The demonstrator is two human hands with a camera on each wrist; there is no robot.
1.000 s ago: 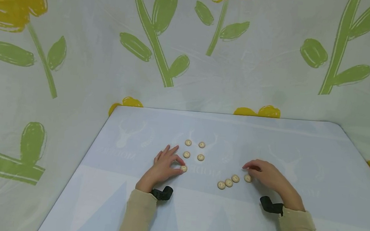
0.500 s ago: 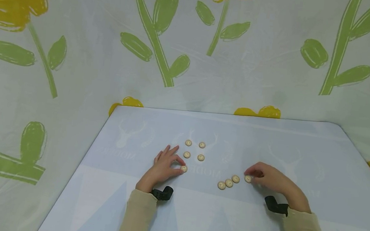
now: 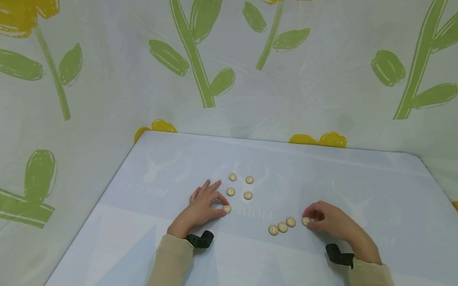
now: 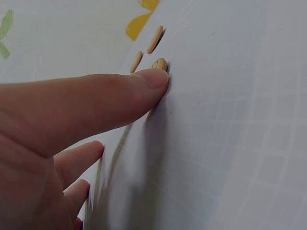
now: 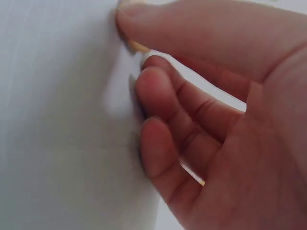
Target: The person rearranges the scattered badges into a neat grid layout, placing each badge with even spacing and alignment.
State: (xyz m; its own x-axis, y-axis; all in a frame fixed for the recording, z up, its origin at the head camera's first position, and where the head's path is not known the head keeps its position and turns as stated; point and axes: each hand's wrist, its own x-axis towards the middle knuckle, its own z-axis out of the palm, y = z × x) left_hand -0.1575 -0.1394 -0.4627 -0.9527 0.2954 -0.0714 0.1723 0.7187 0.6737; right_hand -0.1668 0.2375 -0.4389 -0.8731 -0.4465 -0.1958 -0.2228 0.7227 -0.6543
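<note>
Left hand (image 3: pixel 203 205) pinches one button (image 3: pixel 227 209), left of the three-button row (image 3: pixel 282 227); right hand (image 3: pixel 331 221) pinches another button (image 3: pixel 306 221), just right of that row; should the right grip slip inward, its button could knock the row askew.

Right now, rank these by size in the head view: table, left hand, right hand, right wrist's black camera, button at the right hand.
1. Table
2. Left hand and right hand: too alike to rank
3. Black camera
4. Button, partly covered

Matt, wood-like discs (image 3: pixel 248 195) — cloth sleeves (image 3: pixel 168 266)
</note>
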